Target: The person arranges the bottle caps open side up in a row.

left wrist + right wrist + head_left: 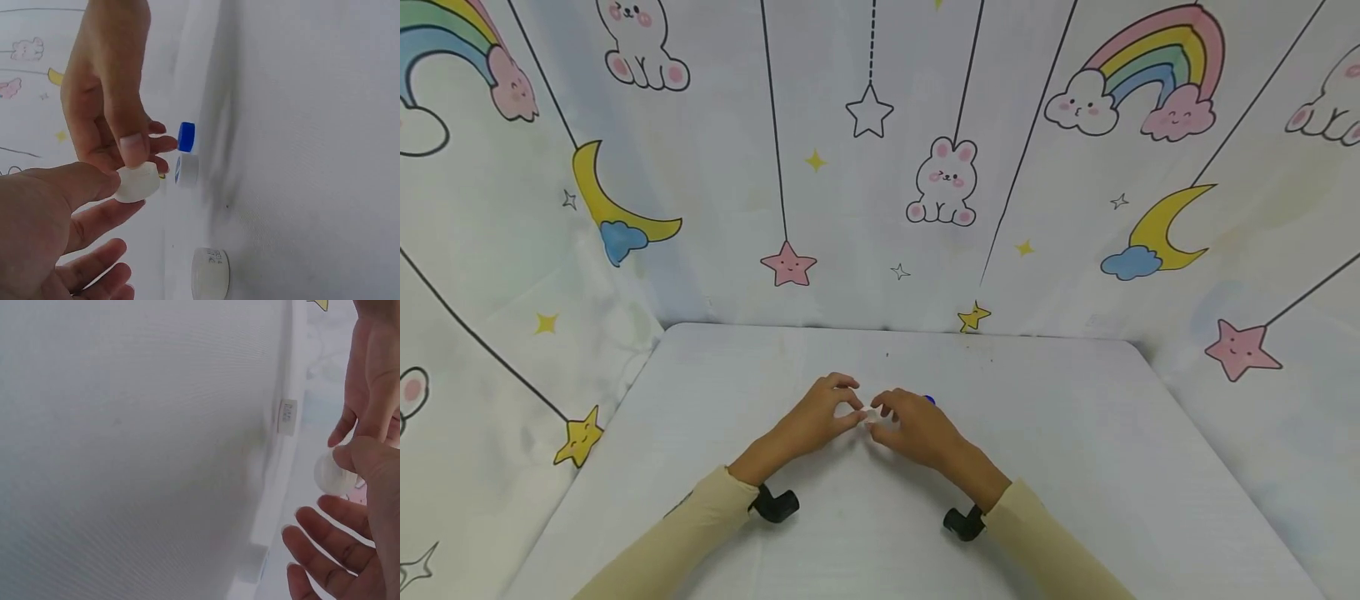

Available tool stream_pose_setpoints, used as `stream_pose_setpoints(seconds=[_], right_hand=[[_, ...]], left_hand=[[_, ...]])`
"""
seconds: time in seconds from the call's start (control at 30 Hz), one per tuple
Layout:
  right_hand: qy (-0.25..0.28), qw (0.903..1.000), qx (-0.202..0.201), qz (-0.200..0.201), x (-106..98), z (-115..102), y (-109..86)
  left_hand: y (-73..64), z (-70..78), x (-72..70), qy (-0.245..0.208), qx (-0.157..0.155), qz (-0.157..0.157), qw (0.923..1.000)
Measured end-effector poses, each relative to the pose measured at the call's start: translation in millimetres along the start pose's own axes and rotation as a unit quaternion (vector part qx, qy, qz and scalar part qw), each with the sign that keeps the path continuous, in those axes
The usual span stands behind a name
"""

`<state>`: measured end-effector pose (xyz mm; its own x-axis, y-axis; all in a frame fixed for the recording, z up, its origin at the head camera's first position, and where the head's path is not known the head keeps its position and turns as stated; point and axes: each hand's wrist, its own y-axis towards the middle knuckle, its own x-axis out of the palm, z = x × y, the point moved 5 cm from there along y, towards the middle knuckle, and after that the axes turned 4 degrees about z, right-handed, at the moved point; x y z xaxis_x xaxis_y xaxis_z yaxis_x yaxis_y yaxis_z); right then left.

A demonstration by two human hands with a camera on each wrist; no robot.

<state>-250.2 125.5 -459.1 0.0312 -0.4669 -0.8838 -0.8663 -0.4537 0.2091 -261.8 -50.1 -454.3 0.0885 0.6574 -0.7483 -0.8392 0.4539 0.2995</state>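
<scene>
Between my two hands, a small white round cap (139, 182) is held up over the white table. My left hand (822, 417) pinches one side of it between thumb and forefinger, its other fingers spread loosely. From the opposite side my right hand (923, 429) pinches it too, with the thumb (134, 149) on its edge. In the right wrist view the cap (332, 474) appears as a pale disc at both thumbs. In the head view fingers largely cover it.
Beyond the hands, a blue cap (186, 137) and a white cap with a blue face (187, 170) sit close together on the table (1075, 467). Another white cap (211, 275) with printed characters stands apart. A patterned curtain (715, 167) encloses the back and sides.
</scene>
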Motion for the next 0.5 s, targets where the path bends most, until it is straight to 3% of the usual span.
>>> stream_pose_setpoints(seconds=[0.3, 0.5], right_hand=[[-0.025, 0.9994, -0.022, 0.007, 2, -5, -1.4], [-0.027, 0.9992, -0.028, 0.012, 3, -6, -2.2]], left_hand=[[1.7, -10.3, 2.9, -0.057, -0.106, -0.037, 0.992], [1.5, -13.0, 5.0, -0.061, -0.126, -0.056, 0.9886]])
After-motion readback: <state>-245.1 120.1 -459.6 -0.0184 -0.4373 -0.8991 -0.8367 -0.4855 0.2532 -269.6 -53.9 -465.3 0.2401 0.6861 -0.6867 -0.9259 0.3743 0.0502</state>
